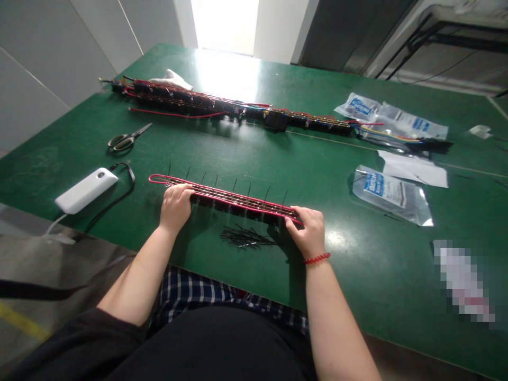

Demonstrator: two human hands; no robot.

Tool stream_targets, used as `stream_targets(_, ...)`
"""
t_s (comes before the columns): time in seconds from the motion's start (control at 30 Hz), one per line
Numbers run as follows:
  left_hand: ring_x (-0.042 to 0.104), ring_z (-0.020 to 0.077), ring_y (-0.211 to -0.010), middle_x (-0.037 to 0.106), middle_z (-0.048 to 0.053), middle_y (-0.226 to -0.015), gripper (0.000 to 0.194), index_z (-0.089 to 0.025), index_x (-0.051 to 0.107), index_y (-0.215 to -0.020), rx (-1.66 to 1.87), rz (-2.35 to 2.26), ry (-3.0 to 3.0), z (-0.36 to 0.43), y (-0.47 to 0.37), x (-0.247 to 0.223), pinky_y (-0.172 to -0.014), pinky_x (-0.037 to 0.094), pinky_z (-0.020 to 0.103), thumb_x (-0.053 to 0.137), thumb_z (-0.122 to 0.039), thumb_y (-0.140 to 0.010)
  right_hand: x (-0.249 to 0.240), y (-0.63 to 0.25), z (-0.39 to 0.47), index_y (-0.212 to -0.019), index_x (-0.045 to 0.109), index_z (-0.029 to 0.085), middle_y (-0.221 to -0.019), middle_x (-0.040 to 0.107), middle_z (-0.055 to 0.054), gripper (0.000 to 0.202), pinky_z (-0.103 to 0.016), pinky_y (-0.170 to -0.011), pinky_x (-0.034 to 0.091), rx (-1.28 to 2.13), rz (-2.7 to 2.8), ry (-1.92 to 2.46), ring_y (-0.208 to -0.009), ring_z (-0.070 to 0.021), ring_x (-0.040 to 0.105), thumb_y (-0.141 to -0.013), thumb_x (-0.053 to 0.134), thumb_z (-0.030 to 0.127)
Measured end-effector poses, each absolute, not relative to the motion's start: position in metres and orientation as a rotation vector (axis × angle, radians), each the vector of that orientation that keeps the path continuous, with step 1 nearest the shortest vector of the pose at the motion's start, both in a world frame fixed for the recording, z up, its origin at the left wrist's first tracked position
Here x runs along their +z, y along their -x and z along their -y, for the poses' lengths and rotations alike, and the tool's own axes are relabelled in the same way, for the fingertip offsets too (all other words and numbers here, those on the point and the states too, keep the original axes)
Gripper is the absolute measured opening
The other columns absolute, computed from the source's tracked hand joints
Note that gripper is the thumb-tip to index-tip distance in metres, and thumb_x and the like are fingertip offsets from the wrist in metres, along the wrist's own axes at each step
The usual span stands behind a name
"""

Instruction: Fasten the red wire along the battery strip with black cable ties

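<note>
A long, narrow black assembly (238, 203) with red wires along its top lies across the green table in front of me. Several thin black cable ties stick up from its far side. Near its left end, my left hand (177, 206) is closed around it, and a red wire loop extends past that hand. My right hand (308, 228), wearing a red bead bracelet, grips the other end between thumb and fingers. Just below the assembly, between my arms, is a loose pile of black cable ties (246, 237).
Behind lies a longer wired assembly (238, 108) with a white cloth (172, 79) beside it. Scissors (129, 138) and a white power bank (86, 190) with a cable are to the left. Plastic bags (391, 194) and white paper (413, 168) lie at right.
</note>
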State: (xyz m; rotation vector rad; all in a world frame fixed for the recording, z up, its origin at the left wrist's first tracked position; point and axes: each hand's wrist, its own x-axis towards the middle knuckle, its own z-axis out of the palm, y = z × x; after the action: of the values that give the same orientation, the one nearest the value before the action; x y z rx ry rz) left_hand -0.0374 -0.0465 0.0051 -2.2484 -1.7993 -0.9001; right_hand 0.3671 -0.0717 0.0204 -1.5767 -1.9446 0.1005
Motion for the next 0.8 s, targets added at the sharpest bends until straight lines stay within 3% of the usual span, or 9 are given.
stream_targets(0.17, 0.052, 0.0259, -0.125, 0.061, 0.010, -0.127, 0.025, -0.022, 0.060, -0.111, -0.878, 1.801, 2.276, 0.048, 0.031, 0.013, -0.111, 0.034, 0.046, 0.046, -0.030, -0.093, 0.020, -0.367, 0.072, -0.102, 0.067, 0.022, -0.102, 0.070, -0.006, 0.028, -0.041, -0.093, 0.042, 0.106, 1.944, 1.575, -0.097, -0.0249, 0.058, -0.085, 0.058, 0.043)
stream_targets(0.43, 0.044, 0.0259, -0.135, 0.055, 0.010, -0.139, 0.040, -0.024, 0.053, -0.129, -0.916, 1.864, 2.287, 0.052, -0.010, 0.020, -0.120, 0.013, 0.053, 0.042, -0.042, -0.096, 0.023, -0.366, 0.072, -0.102, 0.066, 0.022, -0.100, 0.070, -0.007, 0.028, -0.041, -0.092, 0.041, 0.135, 1.937, 1.592, -0.097, -0.0253, 0.057, -0.084, 0.058, 0.042)
stream_targets(0.8, 0.055, 0.0271, -0.126, 0.062, 0.009, -0.132, 0.036, -0.023, 0.060, -0.125, -0.938, 1.845, 2.312, 0.044, -0.067, 0.029, -0.119, 0.017, 0.055, 0.051, -0.036, -0.092, 0.026, -0.365, 0.073, -0.103, 0.066, 0.022, -0.103, 0.069, -0.007, 0.029, -0.042, -0.093, 0.040, 0.169, 1.943, 1.618, -0.099, -0.0261, 0.056, -0.084, 0.057, 0.042)
